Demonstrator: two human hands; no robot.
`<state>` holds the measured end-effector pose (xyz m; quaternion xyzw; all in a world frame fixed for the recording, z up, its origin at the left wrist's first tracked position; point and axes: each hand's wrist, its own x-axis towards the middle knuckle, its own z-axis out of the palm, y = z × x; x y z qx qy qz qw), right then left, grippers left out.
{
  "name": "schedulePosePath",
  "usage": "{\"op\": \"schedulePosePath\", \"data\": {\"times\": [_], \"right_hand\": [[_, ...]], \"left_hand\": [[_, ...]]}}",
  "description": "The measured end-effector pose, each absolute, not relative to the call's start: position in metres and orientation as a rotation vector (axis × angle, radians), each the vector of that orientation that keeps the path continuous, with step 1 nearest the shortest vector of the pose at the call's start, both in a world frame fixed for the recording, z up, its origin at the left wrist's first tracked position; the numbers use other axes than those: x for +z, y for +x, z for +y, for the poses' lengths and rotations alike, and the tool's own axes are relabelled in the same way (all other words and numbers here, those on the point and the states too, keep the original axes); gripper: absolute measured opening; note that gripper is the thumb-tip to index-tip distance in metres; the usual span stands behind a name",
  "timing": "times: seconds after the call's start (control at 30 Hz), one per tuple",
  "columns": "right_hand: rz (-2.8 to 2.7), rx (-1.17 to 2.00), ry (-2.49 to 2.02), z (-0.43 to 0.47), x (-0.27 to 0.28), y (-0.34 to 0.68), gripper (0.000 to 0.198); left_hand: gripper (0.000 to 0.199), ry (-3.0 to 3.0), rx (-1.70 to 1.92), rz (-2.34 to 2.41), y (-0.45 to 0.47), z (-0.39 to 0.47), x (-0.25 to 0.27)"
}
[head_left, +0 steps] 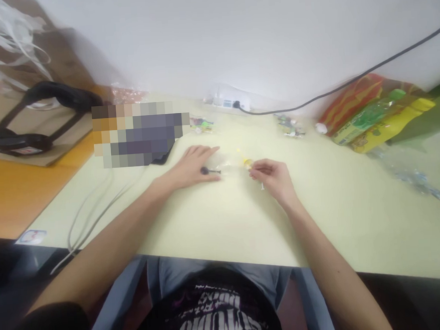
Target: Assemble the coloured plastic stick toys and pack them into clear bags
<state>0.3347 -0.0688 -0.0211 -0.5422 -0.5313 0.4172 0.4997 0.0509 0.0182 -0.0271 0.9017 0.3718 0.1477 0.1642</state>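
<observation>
On the smooth, pale yellow-green tabletop [216,220], the left hand [188,168] lies spread open, palm down. At right, the right hand [276,177] pinches a small, yellow, plastic-looking piece [247,162], its thin tip pointing far-left (fingers hide the near end). A light, steady pinch probably suits it. A tiny black, round-headed, thin-stemmed piece [205,171] lies by the left thumb; gentle movement there should avoid knocking it.

A plain whitish wall [252,32] rises behind a pale yellow-green table [216,225] beside an orange surface [4,200].
</observation>
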Motion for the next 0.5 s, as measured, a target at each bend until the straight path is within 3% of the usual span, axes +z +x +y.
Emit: {"op": "schedulePosePath", "data": {"times": [0.13,0.27,0.5], "right_hand": [[-1.468,0.700,-1.491,-0.0705,-0.0232,0.3380,0.014],[-1.666,0.415,-1.590,-0.0716,-0.0222,0.3424,0.019],[-1.780,0.272,-1.512,-0.0721,-0.0230,0.3424,0.024]], "left_hand": [[0.098,2.555,0.419,1.102,0.0500,0.0186,-0.0277],[0.097,2.536,0.433,1.141,0.0489,0.0179,-0.0273],[0.098,2.529,0.444,1.131,0.0491,0.0176,-0.0274]]}}
